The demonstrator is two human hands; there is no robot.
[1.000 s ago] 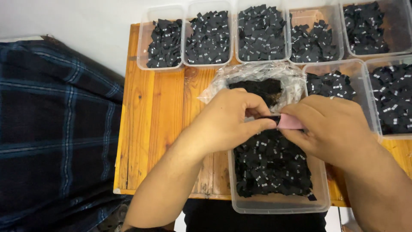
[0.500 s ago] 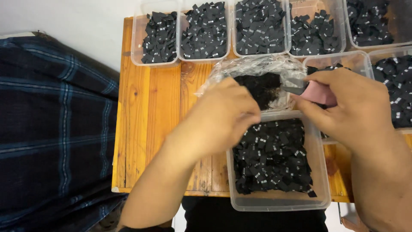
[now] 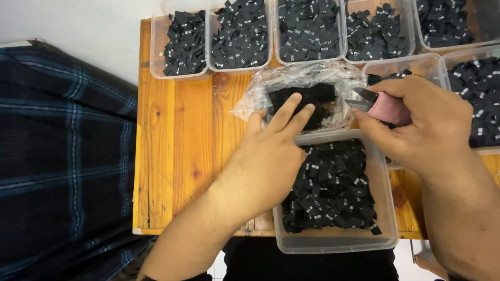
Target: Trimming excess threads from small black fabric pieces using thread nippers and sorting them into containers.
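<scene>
Left hand (image 3: 271,156) lies open, fingers flat on the black bundle (image 3: 304,101) inside the clear bag (image 3: 260,93), straight ahead of it; I see the right hand (image 3: 416,130) closed around pink-handled snips (image 3: 385,106), blades pointing left at the bundle.

A small garment-label workshop: clear plastic tubs (image 3: 185,73) of cut black labels (image 3: 240,36) crowd a wooden table (image 3: 177,156)

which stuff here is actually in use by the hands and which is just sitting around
In use:
- left hand reaching into the clear plastic bag of black pieces
- right hand holding pink-handled snips
- near tub of black labels

Lying about:
- back row of label tubs
- plaid cloth
- wooden table
</scene>
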